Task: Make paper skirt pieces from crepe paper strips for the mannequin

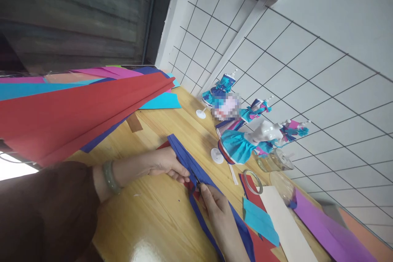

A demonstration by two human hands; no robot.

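A long dark blue sheet of crepe-like paper (pixel 211 184) slants across the wooden table (pixel 144 221). My left hand (pixel 170 163) pinches its edge between thumb and fingers. In my right hand (pixel 216 204), closed, is a small pair of scissors (pixel 197 181), mostly hidden by the fingers, with the blades at the blue paper. A narrow blue strip (pixel 201 221) hangs away from the sheet below the scissors and curves toward the front edge. Some red paper (pixel 162 145) shows beneath the blue sheet. My hands are close together, near the middle of the view.
Red paper (pixel 76 110) lies over other coloured sheets at the left. Doll-sized dresses on stands, one a turquoise dress (pixel 236 145), line the tiled wall. A tape roll (pixel 260 188), glass jar (pixel 273 163), turquoise piece (pixel 260 221), white sheet (pixel 285 221) and purple sheet (pixel 328 229) lie rightward.
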